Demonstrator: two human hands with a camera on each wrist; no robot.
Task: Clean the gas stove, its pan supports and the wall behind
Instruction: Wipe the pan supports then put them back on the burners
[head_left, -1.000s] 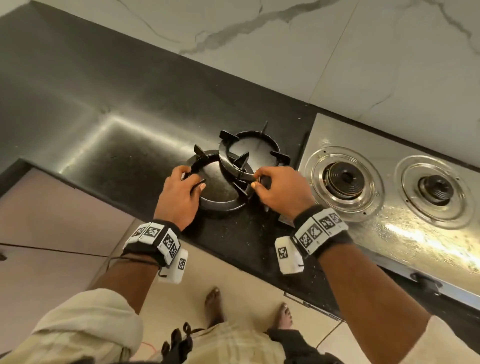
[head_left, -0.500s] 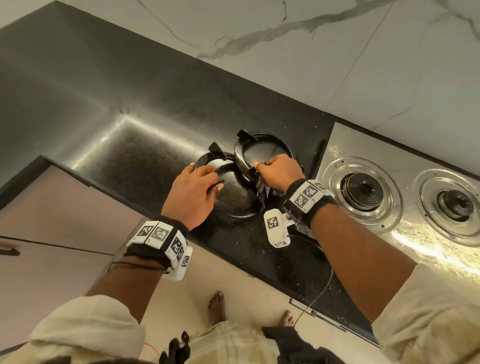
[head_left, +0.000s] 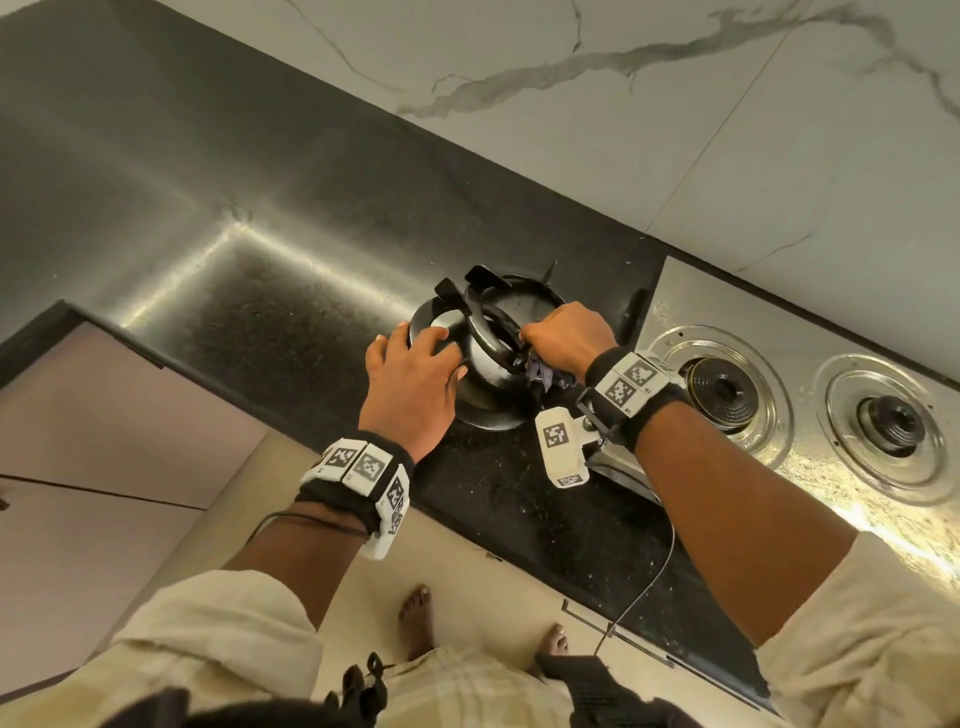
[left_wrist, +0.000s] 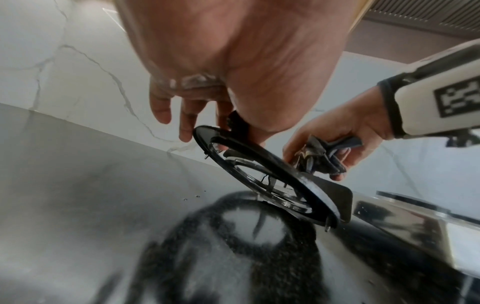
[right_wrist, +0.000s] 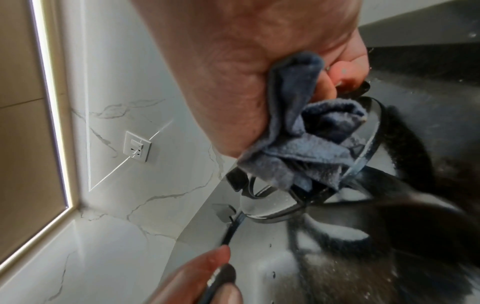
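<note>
Pinched between thumb and fingers of the left hand (left_wrist: 233, 67), one black pan support (left_wrist: 262, 176) is tilted up on its edge over the dark countertop (head_left: 270, 312), its low side resting near the second pan support (head_left: 524, 296) that lies flat behind it. Her or his right hand (head_left: 569, 338) is closed around a bunched blue-grey cloth (right_wrist: 306, 144) and presses it against the ring of the tilted support – this I judge to be the wiping step. To do it well, the left hand should keep the ring steady and turn it little by little, so the cloth reaches each prong and the underside. Further right stands the steel gas stove (head_left: 727, 306) with bare burners, under the marble wall (head_left: 571, 145) – both look not yet wiped
</note>
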